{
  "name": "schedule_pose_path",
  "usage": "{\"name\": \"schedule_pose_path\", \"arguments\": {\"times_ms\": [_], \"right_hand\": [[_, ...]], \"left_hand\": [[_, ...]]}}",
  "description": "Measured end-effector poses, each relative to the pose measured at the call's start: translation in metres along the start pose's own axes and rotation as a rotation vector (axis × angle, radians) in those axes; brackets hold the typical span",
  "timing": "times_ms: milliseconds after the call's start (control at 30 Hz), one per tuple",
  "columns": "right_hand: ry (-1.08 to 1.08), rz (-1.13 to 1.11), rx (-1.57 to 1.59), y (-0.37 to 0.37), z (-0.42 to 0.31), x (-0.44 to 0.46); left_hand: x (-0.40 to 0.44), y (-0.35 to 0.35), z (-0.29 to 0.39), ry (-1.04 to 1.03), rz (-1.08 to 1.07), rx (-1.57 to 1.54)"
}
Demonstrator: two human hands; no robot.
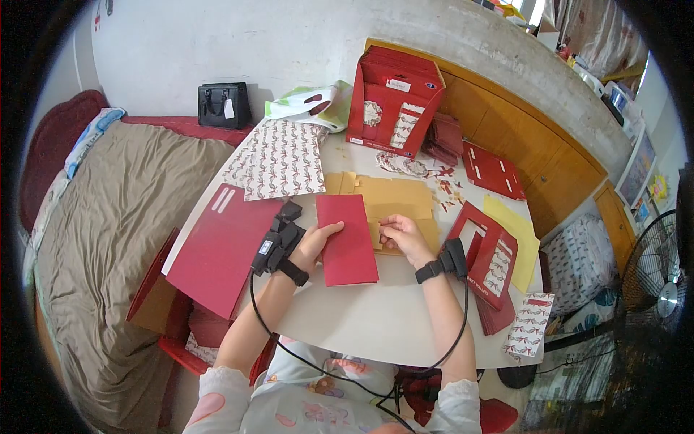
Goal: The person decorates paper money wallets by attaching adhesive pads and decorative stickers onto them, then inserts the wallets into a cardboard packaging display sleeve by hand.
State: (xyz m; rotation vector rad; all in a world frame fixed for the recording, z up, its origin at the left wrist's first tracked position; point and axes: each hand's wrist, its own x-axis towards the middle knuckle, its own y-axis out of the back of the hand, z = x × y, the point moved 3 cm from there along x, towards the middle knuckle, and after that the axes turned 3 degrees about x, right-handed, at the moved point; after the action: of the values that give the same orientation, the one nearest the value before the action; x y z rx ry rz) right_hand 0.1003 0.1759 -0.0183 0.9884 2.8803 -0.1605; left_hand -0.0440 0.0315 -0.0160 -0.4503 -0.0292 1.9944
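My left hand (316, 242) grips a plain dark-red folded card (348, 242) by its left edge, thumb on top. The card is upright in my view, above the front part of the white table (347, 315). My right hand (402, 239) is just to the right of the card, its fingers curled together in a pinch. Whatever may be between those fingertips is hidden or too small to tell. Behind both hands lie flat tan cardboard pieces (401, 199), partly covered by the card and my right hand.
A red display box (394, 101) stands at the back. White patterned sheets (285, 160) and a large red sheet (228, 249) lie left. On the right are a red window package (482, 254) and yellow paper (524, 242). Small cut-outs (412, 166) are scattered behind. Black cables hang from both wrists.
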Motion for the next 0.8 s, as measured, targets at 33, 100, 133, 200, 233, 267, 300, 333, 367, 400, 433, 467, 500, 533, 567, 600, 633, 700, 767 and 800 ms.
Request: {"name": "schedule_pose_path", "arguments": {"times_ms": [33,100,133,200,233,267,300,333,367,400,433,467,500,533,567,600,633,700,767,800], "right_hand": [[0.0,0.0,0.0,0.0,0.0,0.0],[-0.003,0.002,-0.013,0.001,0.0,0.001],[-0.003,0.002,-0.013,0.0,0.0,0.0],[-0.007,0.021,-0.046,0.0,-0.002,-0.001],[-0.007,0.021,-0.047,0.0,-0.002,-0.001],[-0.004,0.024,-0.051,0.0,-0.002,-0.001],[0.001,0.027,-0.056,0.0,-0.002,-0.001],[0.0,0.026,-0.056,0.0,-0.002,-0.001],[-0.002,0.038,-0.066,0.0,-0.003,-0.002],[-0.003,0.05,-0.076,0.0,-0.004,-0.002],[-0.004,0.049,-0.076,0.0,-0.004,-0.002],[0.001,0.054,-0.088,0.0,-0.004,-0.002],[0.006,0.059,-0.099,0.001,-0.004,-0.003],[0.006,0.059,-0.099,0.001,-0.004,-0.003],[0.016,0.057,-0.11,0.001,-0.004,-0.003],[0.026,0.054,-0.12,0.002,-0.004,-0.003],[0.026,0.053,-0.12,0.002,-0.004,-0.003],[0.027,0.06,-0.132,0.003,-0.003,-0.002],[0.04,0.056,-0.154,0.002,-0.005,-0.004],[0.053,0.051,-0.175,0.002,-0.007,-0.005]], "left_hand": [[0.0,0.0,0.0,0.0,0.0,0.0],[0.0,0.0,0.0,-0.002,0.0,-0.006],[0.0,0.0,0.0,-0.001,0.0,-0.006],[-0.001,0.0,0.0,-0.002,-0.009,-0.013],[0.0,0.0,0.0,-0.002,-0.009,-0.013],[0.0,0.0,0.0,0.003,-0.013,-0.013],[0.0,0.0,0.0,0.007,-0.017,-0.014],[0.001,0.0,-0.001,0.007,-0.017,-0.014],[0.002,0.001,-0.002,0.01,-0.014,-0.015],[0.002,0.001,-0.002,0.012,-0.011,-0.016],[0.002,0.002,-0.002,0.012,-0.011,-0.017],[0.002,0.001,-0.002,0.018,-0.01,-0.008],[0.001,0.001,-0.001,0.023,-0.01,0.001],[0.0,0.0,0.001,0.023,-0.01,0.001],[-0.002,-0.001,0.004,0.038,0.001,-0.01],[-0.004,-0.002,0.005,0.054,0.012,-0.021],[-0.006,-0.002,0.006,0.054,0.012,-0.021],[-0.008,-0.003,0.008,0.041,0.008,-0.043],[-0.009,-0.003,0.008,0.047,0.01,-0.044],[-0.009,-0.003,0.008,0.052,0.012,-0.045]]}}
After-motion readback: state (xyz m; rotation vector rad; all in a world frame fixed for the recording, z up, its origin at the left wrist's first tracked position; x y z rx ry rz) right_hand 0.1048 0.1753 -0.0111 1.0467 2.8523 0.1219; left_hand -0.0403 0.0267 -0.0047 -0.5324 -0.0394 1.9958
